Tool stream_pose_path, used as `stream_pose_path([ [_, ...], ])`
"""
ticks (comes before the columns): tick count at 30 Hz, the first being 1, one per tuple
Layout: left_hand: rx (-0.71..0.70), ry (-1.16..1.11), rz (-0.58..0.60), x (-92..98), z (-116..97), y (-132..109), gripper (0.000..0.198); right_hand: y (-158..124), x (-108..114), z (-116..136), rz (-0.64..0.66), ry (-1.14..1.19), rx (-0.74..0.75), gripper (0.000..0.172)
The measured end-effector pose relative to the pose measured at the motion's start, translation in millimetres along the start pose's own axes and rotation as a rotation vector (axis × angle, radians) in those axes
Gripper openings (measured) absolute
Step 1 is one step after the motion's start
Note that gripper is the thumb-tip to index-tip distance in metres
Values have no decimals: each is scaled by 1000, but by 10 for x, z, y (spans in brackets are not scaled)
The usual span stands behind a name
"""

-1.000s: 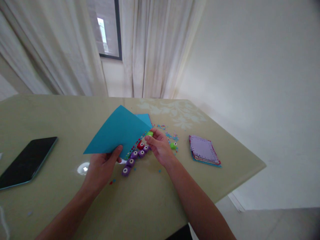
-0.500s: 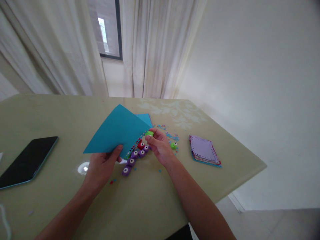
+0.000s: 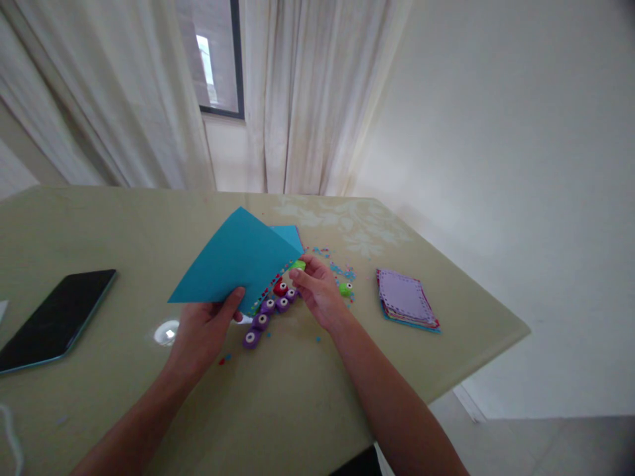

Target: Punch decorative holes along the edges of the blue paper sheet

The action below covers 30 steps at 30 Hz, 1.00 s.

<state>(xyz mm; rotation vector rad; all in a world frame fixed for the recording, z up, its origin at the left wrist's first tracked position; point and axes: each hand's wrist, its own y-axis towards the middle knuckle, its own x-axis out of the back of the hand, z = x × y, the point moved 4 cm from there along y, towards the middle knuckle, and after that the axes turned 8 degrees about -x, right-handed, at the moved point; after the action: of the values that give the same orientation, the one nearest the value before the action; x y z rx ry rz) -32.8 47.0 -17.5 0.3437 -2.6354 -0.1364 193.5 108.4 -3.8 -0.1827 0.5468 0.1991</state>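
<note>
My left hand (image 3: 211, 330) pinches a sheet of blue paper (image 3: 238, 261) by its lower edge, thumb on top. Small punched holes run along the sheet's right edge. At the sheet's right corner, my right hand (image 3: 317, 287) is closed on a green craft punch (image 3: 297, 265), partly hidden by the fingers and paper. Below the sheet, several purple craft punches (image 3: 261, 321) stand in a bent row on the table. A red craft punch (image 3: 280, 287) is beside them. Another green punch (image 3: 346, 289) lies just right of my right hand.
A stack of coloured paper squares (image 3: 407, 299) with punched edges lies to the right. Behind the held sheet is more blue paper (image 3: 288, 234). Paper bits (image 3: 342, 270) are scattered on the table (image 3: 278, 410). A dark tablet (image 3: 54, 320) lies at the left.
The blue sheet has shifted very slightly to the right in the view. Both hands keep their grips, and the punches on the table stay in place.
</note>
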Motion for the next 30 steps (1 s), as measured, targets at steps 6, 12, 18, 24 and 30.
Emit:
stream_pose_path([
  [6,-8,-8,-13,-1,-2,22,59,1,6,-2,5,9,2,51],
  [12,-27,-9,-13,15,-88,33,56,-10,-3,5,13,4,0,51],
  [18,-38,-13,-21,37,-114,37,54,8,15,-14,8,1,-4,50],
  [24,-29,1,-24,31,-77,34,55,14,14,-25,2,15,-13,50],
  [30,-39,1,2,20,-52,32,56,10,10,-17,9,-2,-16,54],
])
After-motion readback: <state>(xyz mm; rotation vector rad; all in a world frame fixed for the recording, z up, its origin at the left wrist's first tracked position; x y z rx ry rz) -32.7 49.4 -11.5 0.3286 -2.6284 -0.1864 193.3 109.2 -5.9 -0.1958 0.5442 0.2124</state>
